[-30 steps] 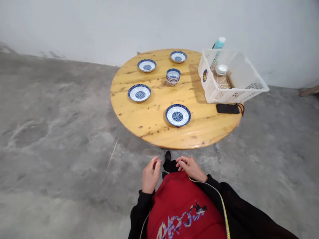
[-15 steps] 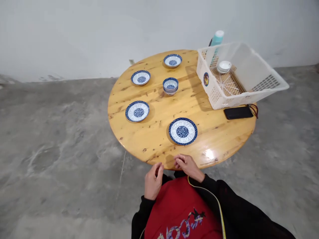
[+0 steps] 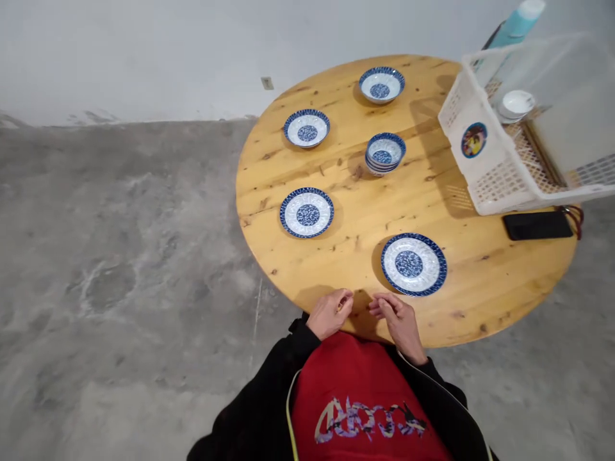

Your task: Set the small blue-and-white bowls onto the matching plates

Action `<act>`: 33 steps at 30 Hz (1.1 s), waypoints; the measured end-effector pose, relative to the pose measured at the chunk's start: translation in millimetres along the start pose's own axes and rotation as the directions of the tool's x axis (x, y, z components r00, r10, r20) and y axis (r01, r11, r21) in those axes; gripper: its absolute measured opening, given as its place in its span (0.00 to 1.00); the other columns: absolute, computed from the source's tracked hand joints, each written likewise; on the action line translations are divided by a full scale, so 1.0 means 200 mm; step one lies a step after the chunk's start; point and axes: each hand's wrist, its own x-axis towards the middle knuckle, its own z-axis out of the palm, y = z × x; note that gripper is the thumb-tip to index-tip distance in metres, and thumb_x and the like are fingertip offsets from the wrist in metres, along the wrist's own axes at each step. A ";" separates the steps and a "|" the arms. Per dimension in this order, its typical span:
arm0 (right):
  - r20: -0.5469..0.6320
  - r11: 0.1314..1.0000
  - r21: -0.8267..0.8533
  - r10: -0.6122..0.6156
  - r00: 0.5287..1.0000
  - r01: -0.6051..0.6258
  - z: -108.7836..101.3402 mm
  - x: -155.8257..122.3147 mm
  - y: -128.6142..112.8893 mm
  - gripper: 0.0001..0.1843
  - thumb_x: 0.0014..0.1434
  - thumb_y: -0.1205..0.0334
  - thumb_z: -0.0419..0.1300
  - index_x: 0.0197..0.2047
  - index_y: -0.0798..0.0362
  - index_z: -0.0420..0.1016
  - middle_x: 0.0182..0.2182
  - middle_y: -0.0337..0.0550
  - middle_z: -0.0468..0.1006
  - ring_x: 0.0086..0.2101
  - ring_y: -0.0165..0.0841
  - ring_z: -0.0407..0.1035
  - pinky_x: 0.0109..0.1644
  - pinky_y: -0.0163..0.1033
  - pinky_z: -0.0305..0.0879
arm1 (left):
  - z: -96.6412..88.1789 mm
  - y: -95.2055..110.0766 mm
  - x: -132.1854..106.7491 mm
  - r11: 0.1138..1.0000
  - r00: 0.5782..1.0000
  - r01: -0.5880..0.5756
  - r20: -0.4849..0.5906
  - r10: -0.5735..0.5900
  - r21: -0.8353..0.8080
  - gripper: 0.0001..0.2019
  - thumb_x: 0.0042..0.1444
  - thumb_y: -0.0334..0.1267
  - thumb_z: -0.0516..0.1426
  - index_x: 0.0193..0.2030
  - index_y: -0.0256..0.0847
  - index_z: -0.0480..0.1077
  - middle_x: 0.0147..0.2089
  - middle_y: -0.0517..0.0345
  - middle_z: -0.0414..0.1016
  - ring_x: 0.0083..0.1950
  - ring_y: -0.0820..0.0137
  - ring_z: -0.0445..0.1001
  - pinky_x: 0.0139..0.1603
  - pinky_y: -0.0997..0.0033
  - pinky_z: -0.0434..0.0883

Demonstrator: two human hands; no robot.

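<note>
Both hands hover low in the frame over the near edge of the round wooden table (image 3: 480, 301), empty: the left hand (image 3: 329, 313) is loosely curled with fingers half closed on nothing, the right hand (image 3: 396, 321) likewise narrow, fingertips bent and holding nothing, the two a little apart. Nearest them, just above the right hand in the lower centre, lies a shallow blue-and-white plate (image 3: 414, 264), glazed ceramic with a dark patterned rim and a blue medallion in the middle. It looks stiff, smooth and breakable, probably light but slippery on the glaze, so a pinch at the raised rim with a thumb on top and fingers beneath seems the safest hold. A second plate (image 3: 306, 212) sits left of centre, two small bowls (image 3: 306, 127) and (image 3: 381, 84) lie toward the top, and a stack of bowls (image 3: 385, 152) stands between them. The table is varnished knotty pine, glossy and warm yellow. At the upper right a white plastic basket (image 3: 485, 173) with latticed walls holds small white dishes (image 3: 516, 104); a teal bottle (image 3: 517, 20) stands behind it, and a black phone (image 3: 537, 225) lies just below it. The floor is rough grey concrete
</note>
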 end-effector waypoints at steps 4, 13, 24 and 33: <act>-0.102 0.997 0.046 0.069 0.992 -0.065 0.23 -0.03 -0.02 0.22 0.57 0.43 0.61 0.42 0.54 0.76 0.32 0.46 0.81 0.29 0.35 0.76 0.34 0.39 0.73 | -0.23 -0.15 0.08 1.000 1.000 0.008 0.013 -0.008 0.007 0.13 0.63 0.41 0.50 0.45 0.41 0.73 0.39 0.56 0.79 0.37 0.69 0.75 0.40 0.71 0.69; -0.100 0.992 0.049 0.121 0.988 -0.116 0.42 -0.04 -0.09 0.21 0.56 0.44 0.61 0.42 0.54 0.75 0.32 0.46 0.81 0.29 0.35 0.76 0.35 0.39 0.72 | -0.46 -0.36 0.20 0.995 0.996 0.085 -0.035 -0.087 -0.048 0.11 0.62 0.39 0.50 0.38 0.40 0.73 0.33 0.58 0.78 0.33 0.71 0.73 0.37 0.73 0.67; -0.042 0.993 -0.031 0.114 0.993 -0.116 0.48 0.00 -0.09 0.11 0.59 0.57 0.55 0.38 0.53 0.75 0.30 0.42 0.80 0.28 0.32 0.74 0.33 0.35 0.69 | -0.56 -0.63 0.25 0.949 0.954 0.230 -0.146 -0.264 -0.216 0.15 0.58 0.47 0.52 0.39 0.37 0.72 0.34 0.54 0.78 0.35 0.68 0.78 0.40 0.69 0.75; 0.000 0.987 -0.111 0.114 0.994 -0.113 0.45 -0.03 -0.02 0.10 0.60 0.65 0.52 0.40 0.53 0.74 0.29 0.39 0.78 0.27 0.29 0.71 0.31 0.32 0.64 | -0.56 -0.62 0.28 0.914 0.919 0.311 -0.162 -0.359 -0.260 0.14 0.54 0.46 0.54 0.37 0.36 0.72 0.31 0.55 0.78 0.32 0.69 0.78 0.37 0.69 0.76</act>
